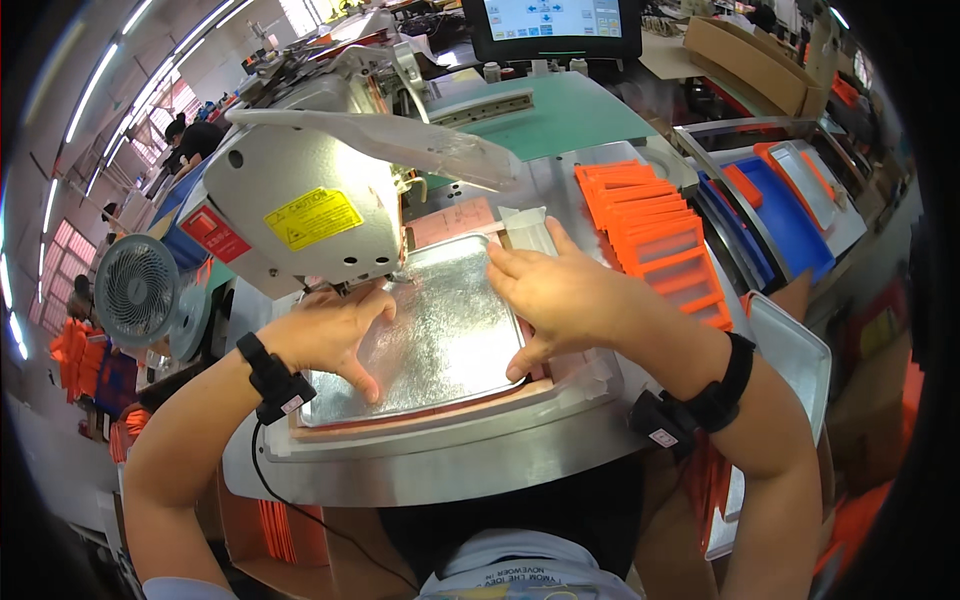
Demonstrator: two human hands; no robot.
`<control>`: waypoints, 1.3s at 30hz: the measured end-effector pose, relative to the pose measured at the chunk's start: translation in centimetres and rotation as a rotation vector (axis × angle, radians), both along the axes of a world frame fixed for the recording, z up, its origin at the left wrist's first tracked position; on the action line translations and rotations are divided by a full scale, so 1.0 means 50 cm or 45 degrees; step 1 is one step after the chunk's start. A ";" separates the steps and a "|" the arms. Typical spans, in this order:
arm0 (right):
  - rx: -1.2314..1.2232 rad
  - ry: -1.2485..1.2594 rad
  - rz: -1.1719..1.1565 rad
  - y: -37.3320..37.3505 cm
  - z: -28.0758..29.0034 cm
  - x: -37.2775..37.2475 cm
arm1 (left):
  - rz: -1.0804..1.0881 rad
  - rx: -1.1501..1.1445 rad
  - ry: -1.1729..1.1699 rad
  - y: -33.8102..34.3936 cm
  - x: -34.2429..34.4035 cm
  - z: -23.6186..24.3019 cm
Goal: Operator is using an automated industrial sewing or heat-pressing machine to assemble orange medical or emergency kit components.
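Observation:
A silver, crinkled foil-like sheet [445, 325] lies flat in a frame on the metal bed [470, 450] of a grey industrial sewing machine [300, 190]. My left hand [335, 335] presses flat on the sheet's left part, just under the machine head. My right hand [555, 295] lies flat on the sheet's right edge, thumb at its lower right corner. A pink template [450, 220] shows behind the sheet. Both wrists wear black bands.
A fanned stack of orange pieces [660, 240] lies right of the sheet. Blue and grey trays [785, 205] stand farther right. A small fan [140, 290] sits at the left, a touch screen [555, 25] at the back. Other people work at far left.

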State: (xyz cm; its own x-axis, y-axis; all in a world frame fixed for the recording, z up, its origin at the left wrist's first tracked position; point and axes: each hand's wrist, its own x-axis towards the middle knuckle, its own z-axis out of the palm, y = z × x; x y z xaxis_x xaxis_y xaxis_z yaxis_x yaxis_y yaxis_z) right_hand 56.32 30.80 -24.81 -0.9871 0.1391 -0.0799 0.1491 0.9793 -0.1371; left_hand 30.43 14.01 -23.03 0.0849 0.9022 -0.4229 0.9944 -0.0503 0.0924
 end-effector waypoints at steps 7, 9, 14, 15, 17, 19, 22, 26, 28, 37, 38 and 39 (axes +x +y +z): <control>-0.033 0.024 -0.006 0.003 -0.005 0.005 | -0.306 0.193 -0.087 0.020 -0.010 -0.009; -0.055 0.090 -0.003 0.007 -0.016 0.011 | -0.149 0.106 -0.236 0.010 -0.013 -0.011; -0.106 0.084 -0.008 0.012 -0.019 0.010 | -0.044 0.146 -0.225 -0.043 -0.003 -0.009; -0.114 0.088 -0.009 0.013 -0.020 0.008 | 0.008 0.136 -0.331 -0.052 -0.005 -0.015; -0.127 0.097 -0.009 0.014 -0.021 0.008 | 0.050 0.082 -0.305 -0.064 0.008 -0.011; -0.217 0.220 -0.023 0.015 -0.032 0.011 | 0.091 0.058 -0.275 -0.075 0.028 -0.007; -0.355 0.171 -0.089 0.018 -0.014 0.016 | 0.109 0.058 -0.250 -0.073 0.049 -0.014; -0.477 0.060 -0.101 0.055 -0.004 0.013 | 0.108 0.011 -0.286 -0.066 0.047 -0.016; -0.375 0.043 -0.066 0.072 -0.012 0.006 | 0.118 0.004 -0.293 -0.065 0.048 -0.016; -0.043 0.043 0.108 0.062 0.000 -0.039 | 0.198 0.039 -0.323 -0.082 0.053 -0.022; -0.019 0.069 0.114 0.064 -0.003 -0.033 | 0.193 0.041 -0.322 -0.075 0.056 -0.022; 0.005 0.095 0.117 0.066 -0.011 -0.029 | 0.186 0.043 -0.322 -0.069 0.058 -0.021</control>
State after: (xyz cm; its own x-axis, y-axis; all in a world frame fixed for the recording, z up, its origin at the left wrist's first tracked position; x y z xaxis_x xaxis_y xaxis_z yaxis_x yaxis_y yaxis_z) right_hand 54.86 34.09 -25.35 -0.9988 0.0479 -0.0050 0.0481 0.9888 -0.1410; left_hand 33.33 10.56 -24.07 0.0522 0.9257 -0.3747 0.9370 0.0844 0.3391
